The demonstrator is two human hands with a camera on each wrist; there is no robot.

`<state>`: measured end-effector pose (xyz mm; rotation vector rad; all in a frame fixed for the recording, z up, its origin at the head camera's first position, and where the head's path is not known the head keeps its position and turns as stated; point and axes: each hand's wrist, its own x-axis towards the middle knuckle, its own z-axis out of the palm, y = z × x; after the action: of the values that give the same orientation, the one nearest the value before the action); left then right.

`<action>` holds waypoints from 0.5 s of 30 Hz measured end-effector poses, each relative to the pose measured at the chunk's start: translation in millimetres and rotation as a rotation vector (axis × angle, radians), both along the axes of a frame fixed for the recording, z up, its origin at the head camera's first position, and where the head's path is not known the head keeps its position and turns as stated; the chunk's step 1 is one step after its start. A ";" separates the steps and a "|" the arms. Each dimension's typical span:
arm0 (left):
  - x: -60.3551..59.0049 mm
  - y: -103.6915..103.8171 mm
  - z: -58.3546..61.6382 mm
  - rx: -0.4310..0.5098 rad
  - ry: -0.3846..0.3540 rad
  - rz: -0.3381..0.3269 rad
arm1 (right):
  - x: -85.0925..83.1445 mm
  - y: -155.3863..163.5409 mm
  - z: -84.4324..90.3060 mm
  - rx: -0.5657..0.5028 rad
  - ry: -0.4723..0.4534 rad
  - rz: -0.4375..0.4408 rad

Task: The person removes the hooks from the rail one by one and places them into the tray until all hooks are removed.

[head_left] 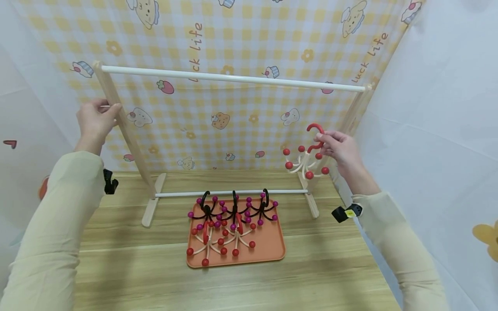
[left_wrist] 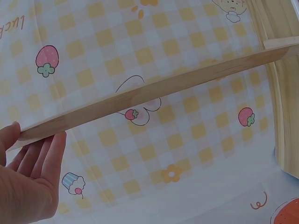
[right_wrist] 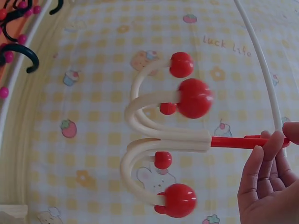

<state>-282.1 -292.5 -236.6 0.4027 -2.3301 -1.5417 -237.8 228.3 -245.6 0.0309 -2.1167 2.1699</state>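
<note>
Wooden table (head_left: 330, 276), orange tray (head_left: 272, 248); checked backdrop (head_left: 241, 47), probably fabric.

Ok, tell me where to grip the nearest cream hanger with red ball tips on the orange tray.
Pinch the red hook of the cream, red-tipped hanger from above: it lies flat on the orange tray, arms splayed, so the hook is its single narrow part.

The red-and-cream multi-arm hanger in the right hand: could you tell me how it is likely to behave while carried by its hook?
The hanger probably stays stiff: its curved arms keep their shape in the right wrist view. It seems light, since the right hand pinches only the red hook. Dangling from that one point, it may swing or turn.
</note>
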 end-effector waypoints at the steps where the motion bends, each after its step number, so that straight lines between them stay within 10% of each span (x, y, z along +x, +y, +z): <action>1: -0.3 -0.1 -0.1 -0.001 0.001 0.000 | 1.3 -0.7 -2.5 0.004 -0.013 0.009; 15: -1.0 -1.4 -1.1 0.016 -0.003 0.002 | 16.5 -9.6 -37.6 0.106 -0.186 0.144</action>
<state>-283.2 -293.9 -237.7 0.4116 -2.3197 -1.5609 -221.3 218.6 -283.2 -0.0110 -2.3998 2.2148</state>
